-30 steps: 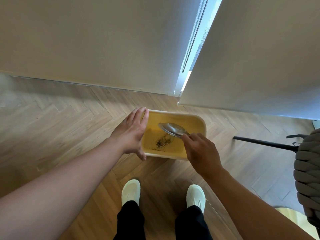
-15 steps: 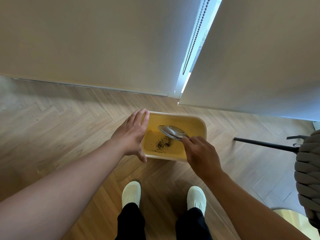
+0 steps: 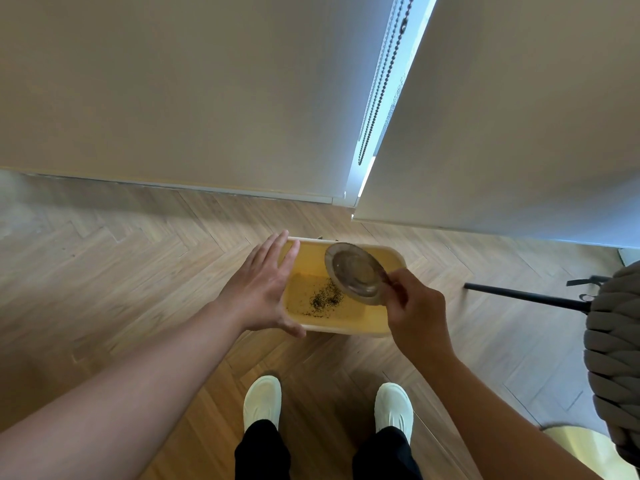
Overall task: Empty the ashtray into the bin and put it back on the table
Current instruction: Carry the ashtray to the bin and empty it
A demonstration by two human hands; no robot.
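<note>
A cream-yellow rectangular bin (image 3: 346, 329) stands on the wooden floor in front of my feet, with dark ash (image 3: 325, 297) scattered on its bottom. My right hand (image 3: 417, 315) is shut on the rim of a round clear glass ashtray (image 3: 356, 273), tipped over the bin's right half with its underside facing me. My left hand (image 3: 259, 289) lies flat, fingers together, against the bin's left wall and near corner, holding nothing.
Two pale roller blinds (image 3: 173, 91) hang close behind the bin, with a bead chain (image 3: 381, 81) in the gap. A black rod (image 3: 526, 296) and a grey chunky-knit seat (image 3: 616, 358) are at the right. My white shoes (image 3: 261, 403) stand just before the bin.
My right hand has turned the ashtray from lying nearly flat over the bin to tilted steeply, underside toward me. The left hand stays on the bin's left side.
</note>
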